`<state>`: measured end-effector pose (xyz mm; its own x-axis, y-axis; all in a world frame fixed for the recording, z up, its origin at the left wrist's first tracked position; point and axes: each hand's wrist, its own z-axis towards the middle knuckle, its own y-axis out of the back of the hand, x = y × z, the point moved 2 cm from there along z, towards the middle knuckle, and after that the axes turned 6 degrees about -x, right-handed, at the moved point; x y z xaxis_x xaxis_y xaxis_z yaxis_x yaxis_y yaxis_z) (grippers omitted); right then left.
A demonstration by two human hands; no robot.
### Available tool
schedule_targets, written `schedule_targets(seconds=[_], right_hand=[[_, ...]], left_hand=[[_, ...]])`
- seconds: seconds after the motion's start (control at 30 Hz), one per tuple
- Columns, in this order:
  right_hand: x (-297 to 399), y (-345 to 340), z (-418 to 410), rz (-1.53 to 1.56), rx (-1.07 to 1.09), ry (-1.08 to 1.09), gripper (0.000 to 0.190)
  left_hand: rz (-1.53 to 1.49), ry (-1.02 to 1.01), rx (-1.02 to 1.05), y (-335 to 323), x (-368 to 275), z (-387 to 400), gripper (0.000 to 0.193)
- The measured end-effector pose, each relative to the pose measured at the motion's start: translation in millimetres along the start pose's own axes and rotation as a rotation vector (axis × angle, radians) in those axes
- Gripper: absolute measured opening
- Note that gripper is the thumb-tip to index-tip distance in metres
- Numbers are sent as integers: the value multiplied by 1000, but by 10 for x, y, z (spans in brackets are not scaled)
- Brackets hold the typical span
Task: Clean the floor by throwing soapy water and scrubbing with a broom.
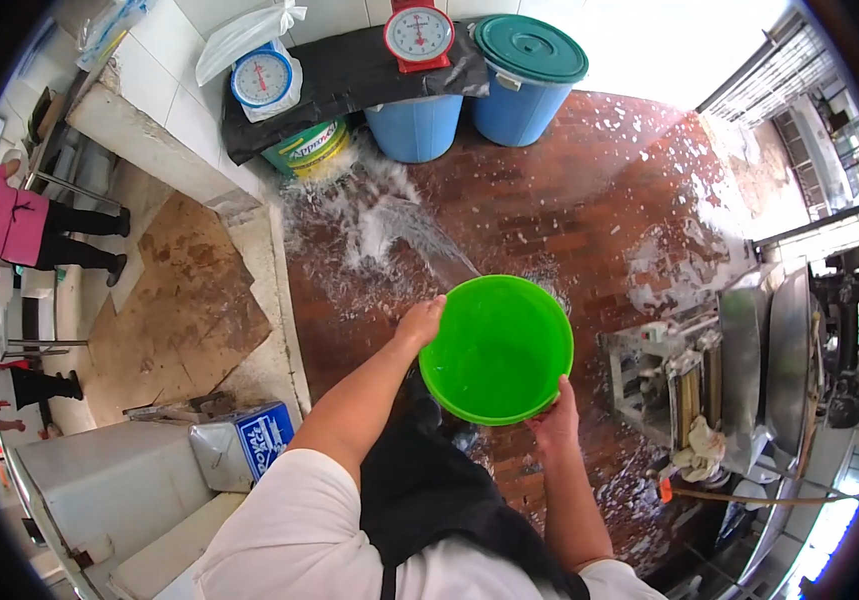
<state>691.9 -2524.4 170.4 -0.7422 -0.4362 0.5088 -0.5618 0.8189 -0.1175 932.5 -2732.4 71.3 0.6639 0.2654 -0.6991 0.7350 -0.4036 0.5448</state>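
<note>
A bright green plastic bucket (500, 349), tipped so that I look into its bowl, is held between both hands. My left hand (422, 321) grips its rim on the left side. At the lower right, my right hand (555, 416) holds the rim, the thumb at the edge and the fingers under it. Water (429, 240) streams from beyond the bucket over the wet red brick floor (504, 217) and splashes near a green and yellow tub (313, 150). Inside the bucket nothing but its wall and bottom shows clearly.
A blue scale (262, 77) and a red scale (419, 34) stand on a black plastic-covered surface. Beside it is a blue bin with a green lid (530, 49). Metal machinery (744, 367) stands right; a long stick (759, 496) lies near it. Two people (20, 217) are far left.
</note>
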Motion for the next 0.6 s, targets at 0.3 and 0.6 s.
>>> schedule_targets(seconds=[0.3,0.6], right_hand=[[201,1295,-677,-14,-44,58,45],[233,574,-824,-136,-395,87,36]], left_hand=[[-49,77,228,-1298,71,-1116,70],[-116,323,505,-1404,447,-832,71]])
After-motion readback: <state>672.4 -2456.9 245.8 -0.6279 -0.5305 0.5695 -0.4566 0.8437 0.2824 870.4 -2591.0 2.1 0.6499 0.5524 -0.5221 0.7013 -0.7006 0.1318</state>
